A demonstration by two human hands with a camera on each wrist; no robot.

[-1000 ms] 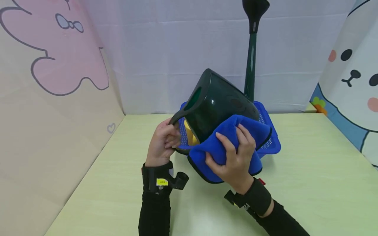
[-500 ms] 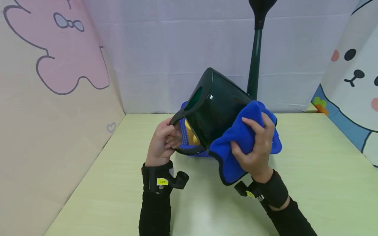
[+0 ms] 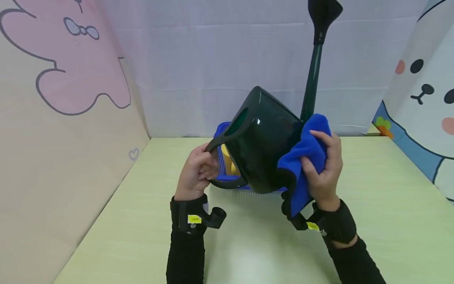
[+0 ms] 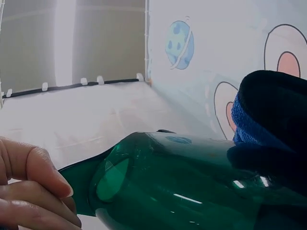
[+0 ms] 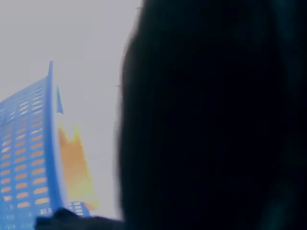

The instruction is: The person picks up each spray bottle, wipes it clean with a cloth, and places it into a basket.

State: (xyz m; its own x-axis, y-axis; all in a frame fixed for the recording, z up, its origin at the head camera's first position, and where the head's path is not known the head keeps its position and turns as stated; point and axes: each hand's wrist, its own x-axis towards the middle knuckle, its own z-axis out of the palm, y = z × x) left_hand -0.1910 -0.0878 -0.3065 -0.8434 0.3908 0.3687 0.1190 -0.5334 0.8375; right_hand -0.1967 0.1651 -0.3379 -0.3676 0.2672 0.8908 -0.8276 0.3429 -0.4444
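A dark green watering can [image 3: 269, 142] is held up and tilted over the table, its long spout with a black rose [image 3: 322, 17] pointing upward. My left hand [image 3: 198, 169] grips the can's handle [image 3: 227, 183] at the left. In my right hand [image 3: 326, 169] is a blue cloth [image 3: 312, 146] with black edging, bunched against the can's right side near the foot of the spout. The left wrist view shows the glossy green body [image 4: 182, 187] with the cloth [image 4: 249, 127] on it. A dark, blurred shape fills most of the right wrist view.
Behind the can, on the pale table [image 3: 124, 236], stands a blue plastic basket [image 3: 221, 128] with something yellow [image 3: 230, 163] inside. A white curtain [image 3: 213, 59] hangs at the back, and cartoon-printed panels flank both sides.
My right hand has slid the cloth rightward and up along the can, from its front to the side by the spout. The spout has swung slightly right; my left hand keeps its grip.
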